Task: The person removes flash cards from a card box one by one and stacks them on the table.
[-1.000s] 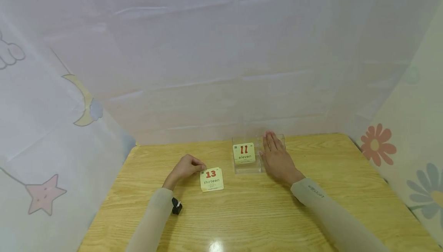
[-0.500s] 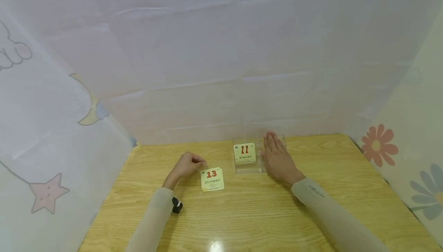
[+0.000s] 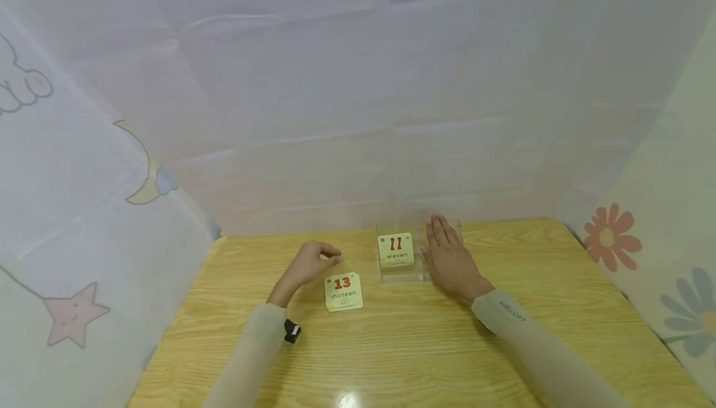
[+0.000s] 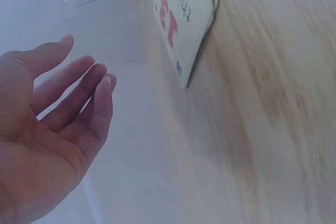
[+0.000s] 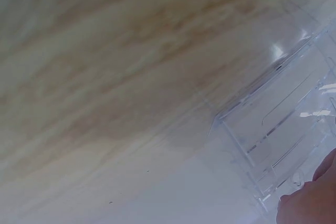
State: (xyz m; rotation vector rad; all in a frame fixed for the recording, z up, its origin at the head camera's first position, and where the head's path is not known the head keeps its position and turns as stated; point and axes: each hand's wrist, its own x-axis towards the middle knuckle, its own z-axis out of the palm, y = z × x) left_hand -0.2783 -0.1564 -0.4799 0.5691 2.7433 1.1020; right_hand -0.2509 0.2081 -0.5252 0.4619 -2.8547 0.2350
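Left hand beside the "13 thirteen" cards, right hand at the clear tray.
Left hand (image 3: 306,265): grip released, fingers loosely bent, thumb apart from them in the left wrist view; nothing held. Fingertips near the far edge of the thirteen cards (image 3: 344,292), not touching; these lie stacked, number up, on the wood-grain surface (image 3: 391,358), left of the clear tray (image 3: 401,277). The "11 eleven" card (image 3: 396,249) sits in the tray's left part. Right hand (image 3: 450,265): grip released, fingers straight and together, lying over the tray's right part.
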